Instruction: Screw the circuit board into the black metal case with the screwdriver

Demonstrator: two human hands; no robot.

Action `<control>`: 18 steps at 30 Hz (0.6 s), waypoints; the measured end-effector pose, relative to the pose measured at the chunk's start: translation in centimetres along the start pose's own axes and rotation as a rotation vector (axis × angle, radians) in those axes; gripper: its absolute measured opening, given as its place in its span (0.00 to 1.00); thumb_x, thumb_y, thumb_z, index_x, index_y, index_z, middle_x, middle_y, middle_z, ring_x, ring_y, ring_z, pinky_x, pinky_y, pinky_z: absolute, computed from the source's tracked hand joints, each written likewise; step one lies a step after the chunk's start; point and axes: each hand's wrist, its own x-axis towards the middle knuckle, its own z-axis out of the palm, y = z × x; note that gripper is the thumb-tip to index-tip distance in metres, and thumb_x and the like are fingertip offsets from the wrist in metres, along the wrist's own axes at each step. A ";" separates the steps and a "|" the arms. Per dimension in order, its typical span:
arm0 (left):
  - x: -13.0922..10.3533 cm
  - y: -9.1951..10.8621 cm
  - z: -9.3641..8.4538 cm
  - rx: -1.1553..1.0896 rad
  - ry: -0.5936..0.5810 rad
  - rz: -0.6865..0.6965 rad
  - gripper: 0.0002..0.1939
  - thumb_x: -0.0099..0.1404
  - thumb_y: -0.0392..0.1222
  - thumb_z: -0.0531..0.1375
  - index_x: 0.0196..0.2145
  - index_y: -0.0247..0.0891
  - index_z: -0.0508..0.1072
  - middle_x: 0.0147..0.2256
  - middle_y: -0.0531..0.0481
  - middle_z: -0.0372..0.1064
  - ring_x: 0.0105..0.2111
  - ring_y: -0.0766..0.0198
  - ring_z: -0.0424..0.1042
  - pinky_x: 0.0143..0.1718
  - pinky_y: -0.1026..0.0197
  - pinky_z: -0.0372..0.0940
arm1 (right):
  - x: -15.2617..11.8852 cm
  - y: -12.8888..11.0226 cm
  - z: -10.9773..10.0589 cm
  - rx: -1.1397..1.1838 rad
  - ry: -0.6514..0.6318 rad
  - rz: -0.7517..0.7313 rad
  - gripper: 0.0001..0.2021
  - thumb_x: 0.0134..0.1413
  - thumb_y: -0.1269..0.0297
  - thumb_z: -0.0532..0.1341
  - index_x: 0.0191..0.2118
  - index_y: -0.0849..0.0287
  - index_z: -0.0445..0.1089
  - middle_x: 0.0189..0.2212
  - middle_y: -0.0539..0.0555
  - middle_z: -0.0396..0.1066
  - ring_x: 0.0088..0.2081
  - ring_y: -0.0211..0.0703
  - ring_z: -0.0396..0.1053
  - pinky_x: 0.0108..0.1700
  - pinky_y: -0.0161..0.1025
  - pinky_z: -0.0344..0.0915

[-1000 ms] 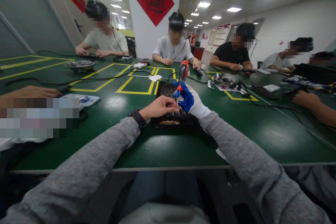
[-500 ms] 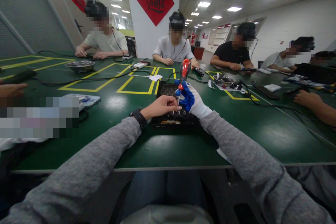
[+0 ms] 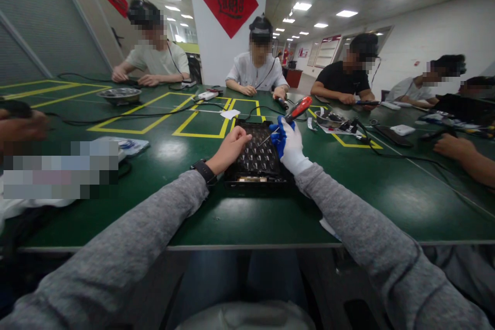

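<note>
A black case (image 3: 253, 178) with rows of small shiny parts lies before me on the green table. My right hand (image 3: 291, 142), in a white and blue glove, is closed on a red and black screwdriver (image 3: 300, 109). The screwdriver is tilted, its handle up to the right and its thin shaft pointing down left over the case. Over the case's left side is my bare left hand (image 3: 232, 150), a black watch on its wrist. Its fingers are curled with the fingertips together; whatever they may hold is too small to make out.
Metal bowls stand on the table at the back left (image 3: 120, 95) and right (image 3: 328, 118). A white paper scrap (image 3: 230, 114) lies beyond the case. Black cables cross the table. Several people sit around it; a person's hand (image 3: 458, 147) is at the right edge.
The screwdriver has swung from nearly upright to a slant, with its handle to the right. My hands have moved apart, my left hand to the left, and more of the case shows.
</note>
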 end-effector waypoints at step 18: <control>-0.3 0.0 0.1 0.046 -0.074 0.061 0.19 0.60 0.51 0.54 0.19 0.36 0.57 0.17 0.57 0.50 0.17 0.73 0.49 0.18 0.67 0.43 | -0.4 0.2 0.1 -0.190 0.024 0.041 0.11 0.45 0.60 0.61 0.33 0.58 0.64 0.18 0.44 0.64 0.16 0.28 0.57 0.16 0.26 0.53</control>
